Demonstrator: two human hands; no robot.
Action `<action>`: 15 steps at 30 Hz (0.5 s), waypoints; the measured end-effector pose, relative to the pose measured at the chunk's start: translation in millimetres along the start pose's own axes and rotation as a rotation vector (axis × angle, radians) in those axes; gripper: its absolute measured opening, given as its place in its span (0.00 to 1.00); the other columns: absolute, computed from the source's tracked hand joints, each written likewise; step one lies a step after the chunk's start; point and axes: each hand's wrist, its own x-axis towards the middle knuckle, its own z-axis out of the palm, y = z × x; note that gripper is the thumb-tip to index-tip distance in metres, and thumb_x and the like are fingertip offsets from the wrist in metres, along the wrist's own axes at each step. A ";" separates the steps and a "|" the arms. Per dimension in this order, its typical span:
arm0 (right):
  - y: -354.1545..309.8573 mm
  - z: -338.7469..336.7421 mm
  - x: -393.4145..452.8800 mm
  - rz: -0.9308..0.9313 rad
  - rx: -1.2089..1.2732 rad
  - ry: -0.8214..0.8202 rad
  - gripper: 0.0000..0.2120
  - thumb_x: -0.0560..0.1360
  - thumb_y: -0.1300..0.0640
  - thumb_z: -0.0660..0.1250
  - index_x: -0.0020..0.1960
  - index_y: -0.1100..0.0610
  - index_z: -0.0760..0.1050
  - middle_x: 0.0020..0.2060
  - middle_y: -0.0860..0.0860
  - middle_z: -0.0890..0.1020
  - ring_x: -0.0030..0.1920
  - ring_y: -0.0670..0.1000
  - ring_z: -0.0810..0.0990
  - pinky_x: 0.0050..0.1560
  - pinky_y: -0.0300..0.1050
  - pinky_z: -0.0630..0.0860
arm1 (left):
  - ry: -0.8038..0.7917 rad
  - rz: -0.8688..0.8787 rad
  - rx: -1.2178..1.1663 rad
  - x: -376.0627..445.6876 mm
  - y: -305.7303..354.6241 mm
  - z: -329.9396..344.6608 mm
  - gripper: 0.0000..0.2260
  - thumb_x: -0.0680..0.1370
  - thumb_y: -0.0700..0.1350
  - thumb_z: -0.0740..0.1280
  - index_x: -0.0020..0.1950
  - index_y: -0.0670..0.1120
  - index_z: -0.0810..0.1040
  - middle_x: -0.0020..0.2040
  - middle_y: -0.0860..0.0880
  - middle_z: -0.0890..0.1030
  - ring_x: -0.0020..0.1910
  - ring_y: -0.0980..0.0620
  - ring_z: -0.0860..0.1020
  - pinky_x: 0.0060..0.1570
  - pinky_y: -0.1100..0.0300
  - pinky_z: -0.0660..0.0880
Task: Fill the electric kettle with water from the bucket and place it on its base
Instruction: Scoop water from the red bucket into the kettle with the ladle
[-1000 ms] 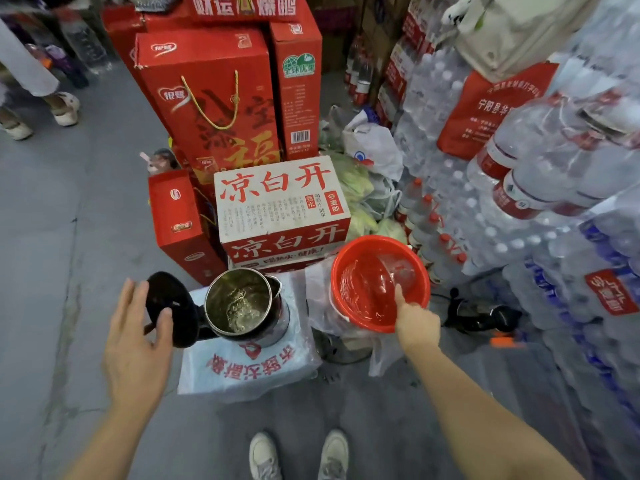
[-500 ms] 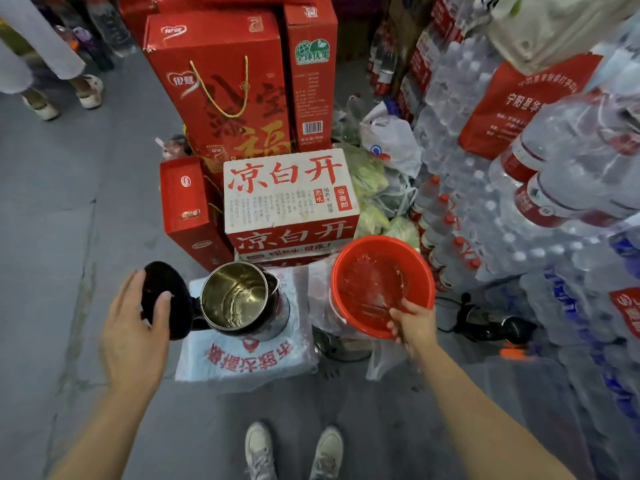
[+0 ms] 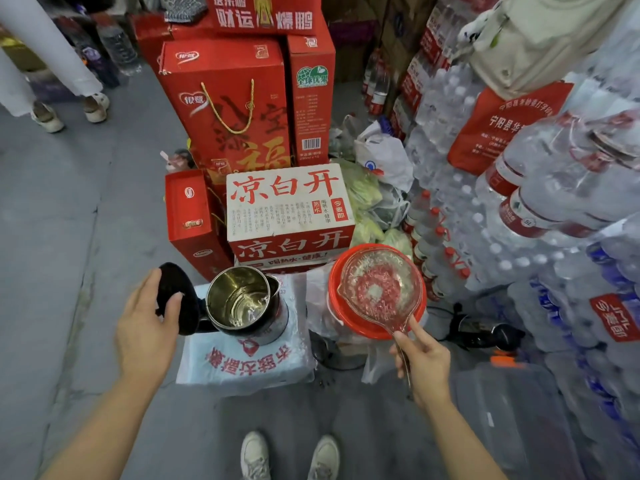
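Observation:
A steel electric kettle (image 3: pixel 242 303) stands on a white printed bag, its black lid (image 3: pixel 176 297) swung open to the left. My left hand (image 3: pixel 147 327) rests against the lid, fingers spread, thumb on its face. To the right sits a red bucket (image 3: pixel 367 329). My right hand (image 3: pixel 420 358) grips the handle of a clear plastic ladle (image 3: pixel 379 289), held above the bucket and holding water. A black kettle base (image 3: pixel 485 332) lies on the floor right of the bucket.
A white carton (image 3: pixel 289 209) and red gift boxes (image 3: pixel 228 105) stand behind the kettle. Shrink-wrapped water bottles (image 3: pixel 554 209) tower on the right. Another person's legs (image 3: pixel 65 81) are at far left. My shoes (image 3: pixel 291 457) are on the grey floor.
My right hand has lifted the clear ladle, filled, out of the red bucket. My left hand has stayed at the open lid.

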 end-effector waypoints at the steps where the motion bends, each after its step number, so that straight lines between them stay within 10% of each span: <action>1: -2.9 1.7 -6.4 -0.014 0.005 -0.009 0.29 0.78 0.69 0.70 0.77 0.60 0.69 0.25 0.55 0.79 0.19 0.46 0.70 0.18 0.39 0.69 | 0.001 0.013 -0.017 0.8 -1.9 0.8 0.22 0.80 0.45 0.65 0.74 0.44 0.68 0.72 0.40 0.72 0.62 0.35 0.76 0.62 0.40 0.72; 15: -21.5 86.2 -80.2 -0.031 0.005 -0.202 0.31 0.76 0.70 0.71 0.77 0.57 0.69 0.26 0.56 0.80 0.20 0.48 0.71 0.18 0.37 0.68 | -0.136 0.050 -0.094 12.1 -9.9 -14.4 0.22 0.80 0.43 0.65 0.74 0.45 0.69 0.71 0.44 0.74 0.66 0.42 0.75 0.63 0.45 0.74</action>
